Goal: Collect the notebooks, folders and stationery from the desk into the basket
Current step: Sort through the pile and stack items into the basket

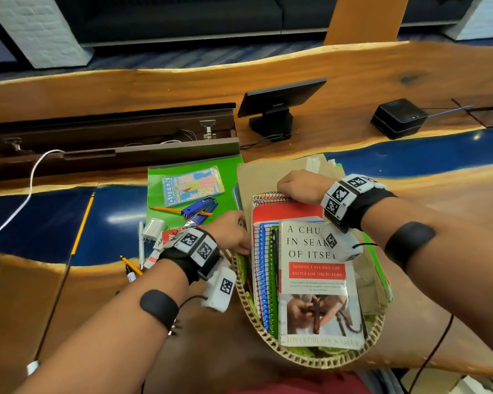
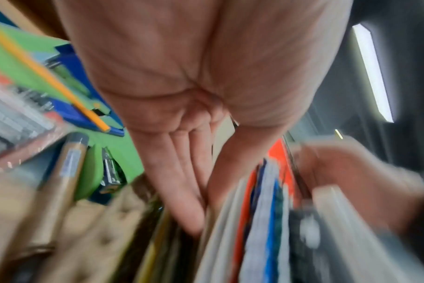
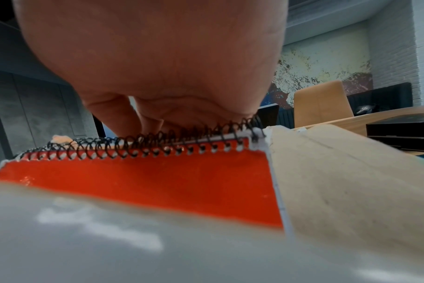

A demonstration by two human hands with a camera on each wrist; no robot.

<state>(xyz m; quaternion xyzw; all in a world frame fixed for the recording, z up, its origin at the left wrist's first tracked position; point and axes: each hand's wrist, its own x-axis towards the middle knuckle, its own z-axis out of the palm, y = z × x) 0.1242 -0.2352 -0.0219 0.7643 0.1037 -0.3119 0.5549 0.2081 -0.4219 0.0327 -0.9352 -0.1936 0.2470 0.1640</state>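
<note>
A woven basket [image 1: 268,339] near the desk's front edge holds several spiral notebooks standing on edge, a white paperback [image 1: 319,282] and brown folders [image 1: 265,174]. My right hand [image 1: 296,184] curls its fingers over the coiled top edge of the red spiral notebook [image 1: 285,211]; the right wrist view shows the right hand [image 3: 145,118] hooked behind the red spiral notebook's [image 3: 145,181] wire. My left hand [image 1: 236,237] lies against the stack's left side. In the blurred left wrist view, the left hand [image 2: 189,191] presses straight fingers on the notebook edges [image 2: 262,210].
Left of the basket lies a green folder [image 1: 188,172] carrying a sticker pack [image 1: 192,184], a blue stapler [image 1: 199,209] and a pencil [image 1: 180,210]. Pens, pencils [image 1: 131,264] and a white charger [image 1: 153,228] lie nearby. A monitor [image 1: 279,103], black box [image 1: 399,118] and white cable [image 1: 17,206] stand further back.
</note>
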